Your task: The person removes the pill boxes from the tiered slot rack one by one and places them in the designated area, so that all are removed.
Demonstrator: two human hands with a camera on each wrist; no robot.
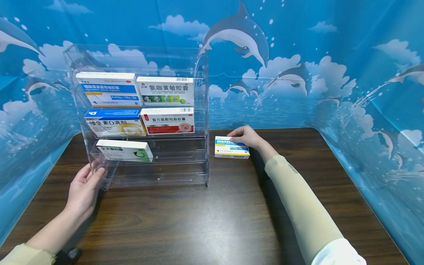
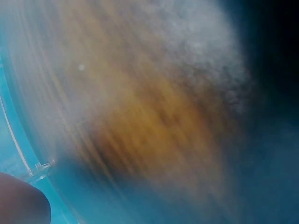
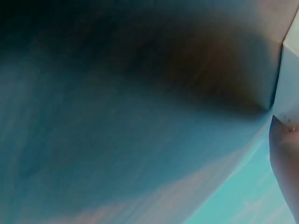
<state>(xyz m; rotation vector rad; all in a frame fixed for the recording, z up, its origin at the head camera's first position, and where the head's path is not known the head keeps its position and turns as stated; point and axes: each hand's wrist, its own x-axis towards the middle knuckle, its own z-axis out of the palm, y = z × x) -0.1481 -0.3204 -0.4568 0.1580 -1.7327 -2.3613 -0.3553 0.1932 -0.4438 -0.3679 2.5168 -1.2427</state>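
My left hand (image 1: 82,187) grips the lower left side of a clear plastic display rack (image 1: 159,180), thumb in front. In the left wrist view one fingertip (image 2: 21,200) shows at the lower left corner, beside a clear plastic edge. Right of the rack, my right hand (image 1: 246,137) holds a white, blue and yellow medicine box (image 1: 232,148) by its top, its printed front facing me. Part of that box's print is covered by the fingers. The right wrist view catches only a pale corner of the box (image 3: 287,88) with a finger (image 3: 282,158) against it.
On the rack's upper tiers stand a blue-and-white box (image 1: 110,90), a green-and-white box (image 1: 165,92), a vitamin D box (image 1: 114,123) and a red-and-white box (image 1: 168,121). Lower, a white-and-green box (image 1: 124,151) leans at left. A dolphin-print curtain (image 1: 232,103) surrounds the wooden table (image 1: 185,224).
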